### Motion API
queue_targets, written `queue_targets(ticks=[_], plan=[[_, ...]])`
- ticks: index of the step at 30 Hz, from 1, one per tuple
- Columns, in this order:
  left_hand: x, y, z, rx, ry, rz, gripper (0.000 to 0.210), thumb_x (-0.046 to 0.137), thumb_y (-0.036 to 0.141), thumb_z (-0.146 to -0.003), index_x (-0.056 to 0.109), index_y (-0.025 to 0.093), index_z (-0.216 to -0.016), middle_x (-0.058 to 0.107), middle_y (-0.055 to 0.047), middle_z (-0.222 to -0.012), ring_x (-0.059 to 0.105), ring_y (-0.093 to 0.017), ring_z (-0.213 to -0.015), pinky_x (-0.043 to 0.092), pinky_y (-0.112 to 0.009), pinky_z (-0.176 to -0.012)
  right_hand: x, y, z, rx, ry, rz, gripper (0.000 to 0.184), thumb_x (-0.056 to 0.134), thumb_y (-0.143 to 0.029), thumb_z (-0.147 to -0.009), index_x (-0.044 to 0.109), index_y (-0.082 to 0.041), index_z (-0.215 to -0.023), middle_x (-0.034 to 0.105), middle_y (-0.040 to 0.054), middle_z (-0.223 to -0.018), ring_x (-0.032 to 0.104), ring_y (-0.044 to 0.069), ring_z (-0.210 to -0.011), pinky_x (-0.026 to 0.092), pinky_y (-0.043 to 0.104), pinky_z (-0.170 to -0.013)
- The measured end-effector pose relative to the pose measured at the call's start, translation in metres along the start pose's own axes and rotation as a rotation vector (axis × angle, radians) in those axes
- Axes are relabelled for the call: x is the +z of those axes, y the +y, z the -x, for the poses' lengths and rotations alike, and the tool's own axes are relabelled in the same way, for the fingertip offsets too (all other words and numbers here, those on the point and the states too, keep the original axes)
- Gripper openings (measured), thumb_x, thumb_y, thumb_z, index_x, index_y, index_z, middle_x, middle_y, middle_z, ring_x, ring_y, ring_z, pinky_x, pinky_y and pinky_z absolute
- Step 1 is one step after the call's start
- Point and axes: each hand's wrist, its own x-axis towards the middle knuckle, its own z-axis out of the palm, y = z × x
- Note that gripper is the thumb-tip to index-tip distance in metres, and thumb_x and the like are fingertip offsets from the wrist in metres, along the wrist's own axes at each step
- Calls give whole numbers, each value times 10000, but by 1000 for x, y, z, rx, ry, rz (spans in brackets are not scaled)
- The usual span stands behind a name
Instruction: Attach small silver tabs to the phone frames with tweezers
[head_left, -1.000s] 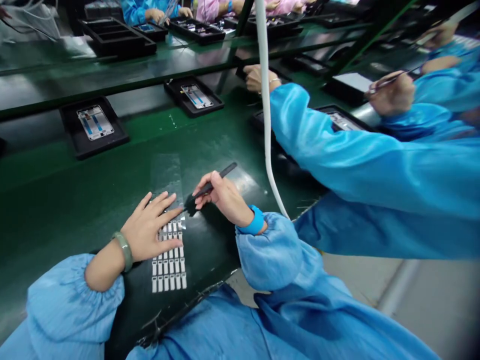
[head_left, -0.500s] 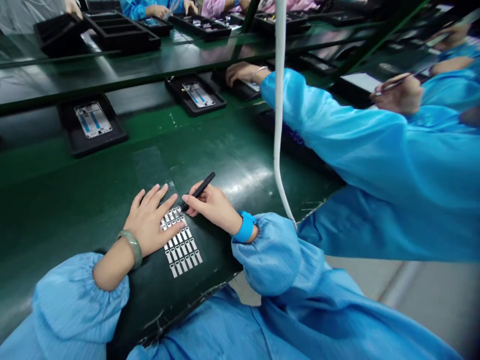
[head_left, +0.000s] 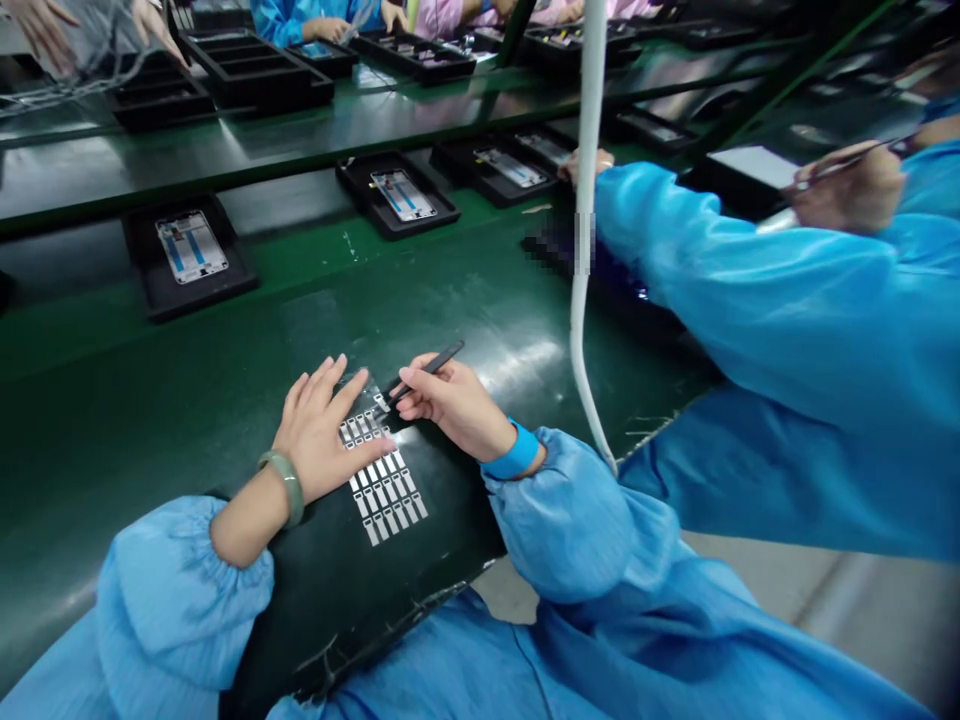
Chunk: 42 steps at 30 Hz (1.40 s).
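Note:
Spread nearly flat, my left hand (head_left: 319, 435) lies on a clear sheet of small silver tabs (head_left: 386, 492), its thumb across the upper rows. My right hand (head_left: 454, 408) pinches black tweezers (head_left: 439, 360), slanted with their tips down toward the sheet's top right corner. At those tips, one silver tab (head_left: 381, 402) stands apart from the rows. Whether the tab is fully off its backing I cannot tell.
Black trays with phone frames (head_left: 191, 245) (head_left: 403, 195) (head_left: 511, 168) line the green bench (head_left: 450, 285). A white cable (head_left: 581, 320) hangs right of my hands. A co-worker's blue sleeve (head_left: 750, 250) reaches in from the right; more people work beyond the raised shelf (head_left: 300, 130).
My right hand and the tweezers have shifted slightly away from the rows, with a tab now at the tips. The co-worker's hand has drawn right from a phone tray. The view has shifted a little.

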Motion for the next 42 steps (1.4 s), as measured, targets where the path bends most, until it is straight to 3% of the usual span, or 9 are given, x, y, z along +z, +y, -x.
queue_targets(ticks=[3, 6, 10, 14, 18, 22, 31, 36, 42], plan=[[-8, -38, -21, -171, 214, 11, 503, 488, 500, -827, 489, 225, -1248, 447, -89, -1377, 338, -241, -1321, 266, -452, -1087, -4, -2, -2, 11, 4, -41, 264, 735, -315, -684, 530, -162, -749, 685, 0, -656, 626, 61, -500, 536, 139, -491], [-26, -101, -36, -415, 377, -70, 434, 477, 408, -840, 515, 171, -1202, 380, -167, -1385, 215, -340, -1356, 174, -590, -1069, -6, -3, -2, 20, -1, -43, 260, 738, -314, -686, 534, -166, -746, 685, -4, -660, 622, 56, -496, 537, 133, -498], [-47, -173, -38, -630, 427, -140, 262, 502, 321, -816, 601, 189, -1020, 499, -192, -1205, 281, -409, -1287, 149, -699, -983, -7, -3, -2, 30, -25, -50, 251, 739, -308, -692, 543, -169, -764, 690, -2, -676, 636, 62, -524, 547, 138, -527], [-52, -192, -36, -638, 437, -205, 185, 465, 263, -818, 613, 218, -919, 555, -127, -1047, 397, -347, -1183, 123, -638, -1038, -9, -2, -4, 40, -73, -58, 228, 733, -304, -705, 569, -170, -790, 707, 13, -729, 644, 62, -550, 555, 140, -548], [-55, -179, -28, -574, 476, -266, 266, 383, 297, -861, 595, 214, -999, 547, -112, -1031, 397, -326, -1156, 93, -590, -1074, -12, -2, -7, 42, -82, -88, 223, 746, -280, -694, 601, -167, -819, 721, 23, -806, 667, 64, -635, 572, 144, -626], [-56, -155, 0, -454, 436, -288, 306, 352, 345, -884, 596, 215, -1015, 558, -102, -1004, 419, -306, -1132, 114, -554, -1085, -14, -1, -9, 8, -66, -112, 234, 761, -258, -677, 603, -192, -836, 724, 8, -822, 678, 65, -695, 573, 148, -684], [-67, -59, 109, -47, 64, -148, 178, 481, 306, -874, 622, 254, -969, 649, -7, -857, 595, -153, -844, 348, -401, -997, -7, 0, -7, -35, -56, -67, 293, 772, -257, -653, 561, -222, -855, 697, -24, -739, 673, 83, -644, 575, 166, -603], [-74, 2, 166, -49, -27, 39, 200, 465, 200, -886, 592, 231, -1038, 634, -23, -881, 585, -151, -826, 421, -346, -845, 14, 2, 2, -49, -133, -41, 292, 762, -247, -669, 514, -224, -822, 699, -33, -741, 676, 75, -641, 564, 156, -600], [-80, 45, 194, 93, -150, 175, 254, 475, 217, -888, 555, 209, -1129, 628, -20, -777, 579, -139, -691, 473, -277, -658, 62, 1, 14, -10, -275, 93, 317, 780, -268, -635, 503, -191, -769, 704, -8, -714, 684, 114, -592, 574, 206, -550]])
